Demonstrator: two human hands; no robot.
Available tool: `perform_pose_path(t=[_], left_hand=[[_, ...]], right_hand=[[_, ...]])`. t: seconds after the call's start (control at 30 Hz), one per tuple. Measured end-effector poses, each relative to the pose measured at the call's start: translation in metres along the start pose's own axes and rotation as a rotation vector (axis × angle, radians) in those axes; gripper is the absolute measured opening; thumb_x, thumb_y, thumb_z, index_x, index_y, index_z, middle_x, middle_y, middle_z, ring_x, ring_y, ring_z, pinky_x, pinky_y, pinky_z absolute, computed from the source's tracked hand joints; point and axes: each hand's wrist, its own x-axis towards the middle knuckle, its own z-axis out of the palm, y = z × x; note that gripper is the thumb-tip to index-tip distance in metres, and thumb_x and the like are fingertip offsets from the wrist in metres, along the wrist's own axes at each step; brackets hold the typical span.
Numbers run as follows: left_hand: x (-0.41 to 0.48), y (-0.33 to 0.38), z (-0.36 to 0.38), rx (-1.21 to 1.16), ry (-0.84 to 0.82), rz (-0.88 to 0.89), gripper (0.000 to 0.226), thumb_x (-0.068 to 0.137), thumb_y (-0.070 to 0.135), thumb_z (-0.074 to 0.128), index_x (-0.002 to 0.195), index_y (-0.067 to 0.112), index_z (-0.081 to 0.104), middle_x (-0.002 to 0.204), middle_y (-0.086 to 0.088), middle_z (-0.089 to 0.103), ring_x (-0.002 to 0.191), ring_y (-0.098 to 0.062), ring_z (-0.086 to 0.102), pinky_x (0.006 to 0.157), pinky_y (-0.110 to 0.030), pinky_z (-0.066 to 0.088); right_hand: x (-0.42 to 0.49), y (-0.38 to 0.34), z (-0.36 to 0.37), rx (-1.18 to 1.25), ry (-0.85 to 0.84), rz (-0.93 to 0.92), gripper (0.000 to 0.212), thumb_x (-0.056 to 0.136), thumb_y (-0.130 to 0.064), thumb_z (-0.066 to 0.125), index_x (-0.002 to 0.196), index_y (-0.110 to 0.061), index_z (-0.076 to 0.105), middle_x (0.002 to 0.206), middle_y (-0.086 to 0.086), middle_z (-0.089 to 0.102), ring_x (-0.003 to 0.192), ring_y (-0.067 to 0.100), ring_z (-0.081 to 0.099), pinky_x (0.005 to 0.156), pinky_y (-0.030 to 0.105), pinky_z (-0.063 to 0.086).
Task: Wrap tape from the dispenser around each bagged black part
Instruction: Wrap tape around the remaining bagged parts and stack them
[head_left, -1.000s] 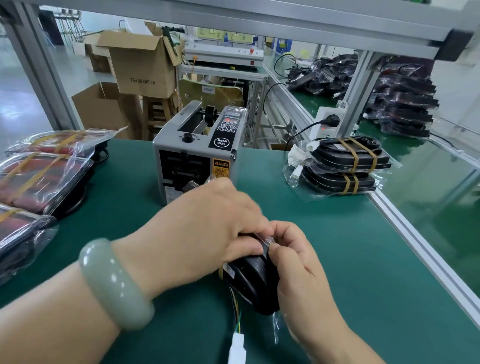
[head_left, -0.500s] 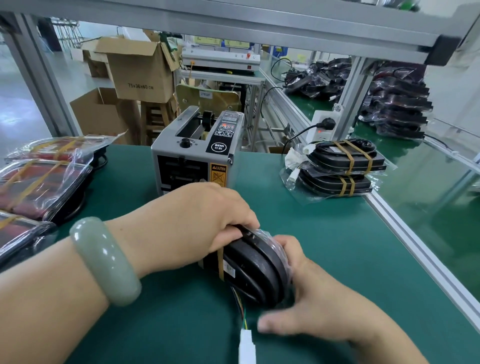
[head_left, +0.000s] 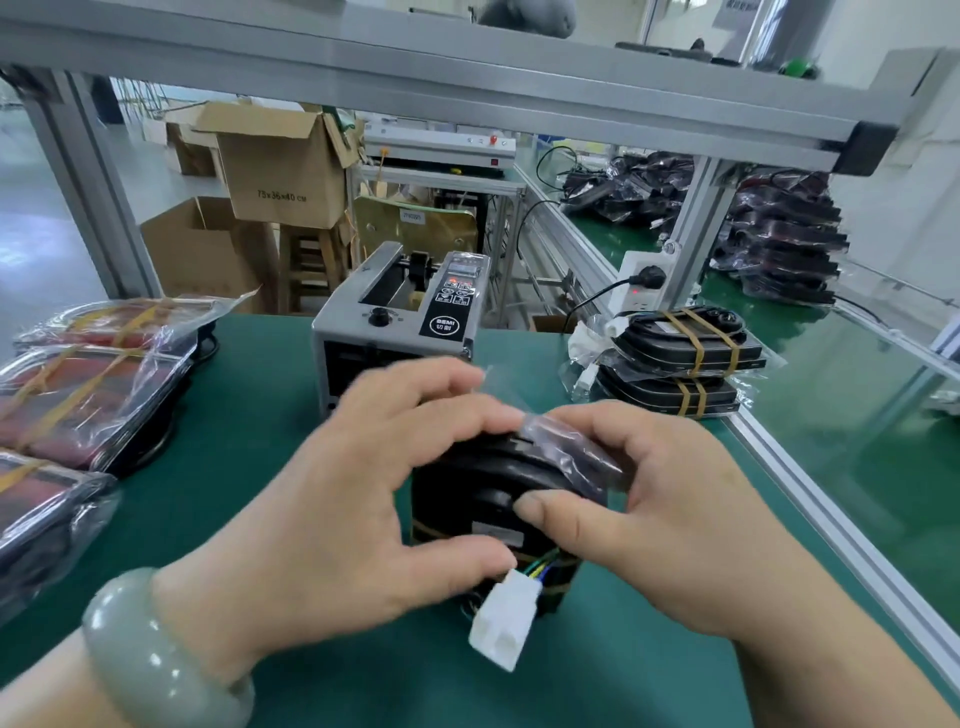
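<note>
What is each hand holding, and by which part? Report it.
Both hold the bagged black part: left hand at its left edge, thumb near the white connector; right hand at its right edge, thumb on its front.

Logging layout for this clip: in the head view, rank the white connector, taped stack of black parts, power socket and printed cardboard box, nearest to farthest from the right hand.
1. White connector, beside the thumb of the right hand.
2. Taped stack of black parts, behind it on the right.
3. Power socket, beyond the stack.
4. Printed cardboard box, far back left.
</note>
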Motion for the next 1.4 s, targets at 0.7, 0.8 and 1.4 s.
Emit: perform_pose_path(t=[0.7,0.8,1.4], left_hand=[[-0.005,-0.035,-0.013,-0.856,-0.123,-0.454,0.076,0.062,0.053,0.082,0.127,0.024,0.058,0.131,0.0,0.062,0.115,-0.014,0.061,0.094,-0.034,0.051],[0.004,-0.062,-0.007,-0.828,0.279,-0.89,0.023,0.086,0.03,0.069,0.105,0.016,0.069,0.089,-0.001,0.075,0.066,-0.007,0.066,0.054,-0.018,0.051],[0.057,-0.101,0.014,-0.497,0.525,-1.281,0.017,0.085,0.018,0.066,0.072,0.008,0.062,0.059,-0.001,0.061,0.039,-0.005,0.052,0.031,-0.011,0.035]], right_hand=[[-0.006,0.023,0.035,0.458,-0.041,-0.075,0.056,0.067,-0.022,0.082,0.118,-0.023,0.06,0.114,-0.005,0.068,0.102,0.013,0.066,0.087,0.022,0.05],[-0.01,0.027,0.043,0.488,0.059,-0.049,0.055,0.061,-0.033,0.081,0.113,-0.03,0.062,0.105,-0.003,0.072,0.093,0.014,0.069,0.082,0.021,0.052],[-0.014,0.019,0.05,0.553,0.103,-0.009,0.053,0.061,-0.032,0.081,0.11,-0.034,0.062,0.103,-0.005,0.072,0.092,0.014,0.071,0.079,0.018,0.053]])
